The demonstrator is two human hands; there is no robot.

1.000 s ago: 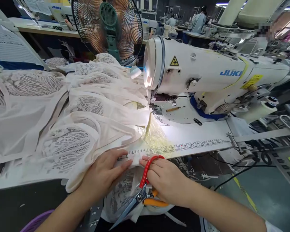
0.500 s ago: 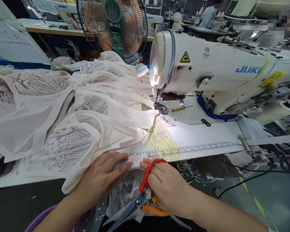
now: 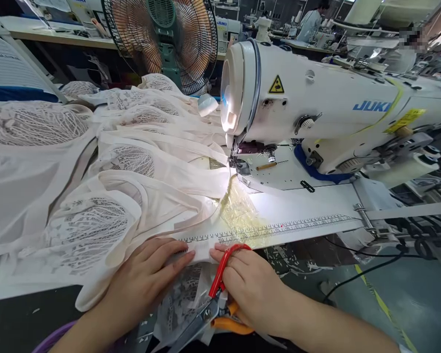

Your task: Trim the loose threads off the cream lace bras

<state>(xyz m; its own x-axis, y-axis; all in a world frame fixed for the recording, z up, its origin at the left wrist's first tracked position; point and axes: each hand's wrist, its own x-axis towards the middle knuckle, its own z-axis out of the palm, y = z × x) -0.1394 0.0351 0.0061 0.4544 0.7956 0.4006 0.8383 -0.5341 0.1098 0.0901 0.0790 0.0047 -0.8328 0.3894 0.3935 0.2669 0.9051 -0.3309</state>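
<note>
Scissors with red and orange handles (image 3: 216, 284) hang from my right hand (image 3: 252, 284), blades pointing down and left. Its closed fingertips also press white fabric (image 3: 202, 251) at the table's front edge. My left hand (image 3: 150, 269) rests on the same fabric, fingers together and thumb against it, just left of my right hand. A printed ruler scale (image 3: 279, 229) runs along the table edge beyond both hands. White lace bras (image 3: 91, 228) spread over the left of the table. Below the hands hangs a lace piece (image 3: 180, 299).
A white sewing machine (image 3: 316, 98) stands at the right, its needle area lit. Yellowish film (image 3: 238, 206) and a wooden-handled awl (image 3: 266, 166) lie near it. Behind are a large fan (image 3: 165, 39) and a person (image 3: 308, 24). A purple rim (image 3: 55, 338) shows at lower left.
The view has shifted slightly, so the machine and fan appear further left. Both hands keep nearly the same place on the fabric, and the scissors remain in my right hand.
</note>
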